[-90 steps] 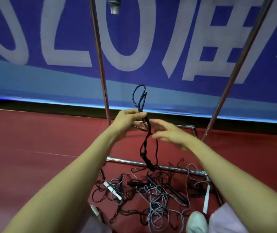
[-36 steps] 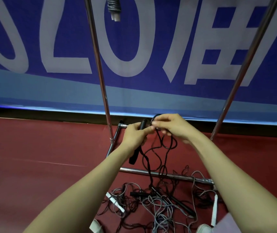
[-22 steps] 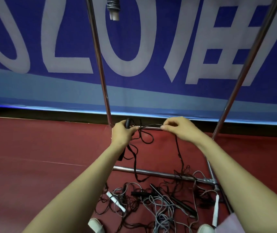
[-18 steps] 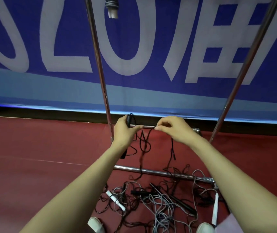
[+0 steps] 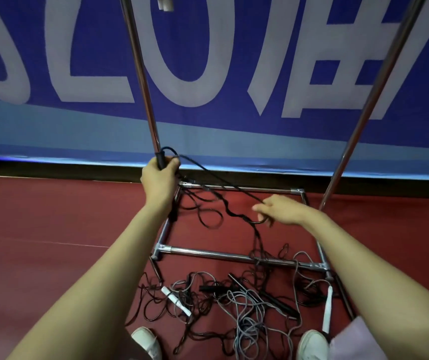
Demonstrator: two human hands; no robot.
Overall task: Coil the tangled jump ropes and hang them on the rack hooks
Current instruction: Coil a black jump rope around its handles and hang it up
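- Rack poles (image 5: 140, 74) and a white handle (image 5: 165, 2) run off the top edge.
- The left hand (image 5: 157, 178) covers most of a black handle (image 5: 160, 158).
- Black rope (image 5: 223, 180) disappears inside the right hand (image 5: 278, 210).

left hand (image 5: 159, 175): grips black rope handle (image 5: 161, 159) | right hand (image 5: 281, 210): pinches black rope (image 5: 223, 181) lower | tangled ropes (image 5: 234, 302): floor, beside rack base (image 5: 223, 255) | shoes (image 5: 312, 342): bottom edge

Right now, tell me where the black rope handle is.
Head view, left of centre: the black rope handle sticks up from the left hand, right beside the rack's left pole; its rope runs to the right hand.
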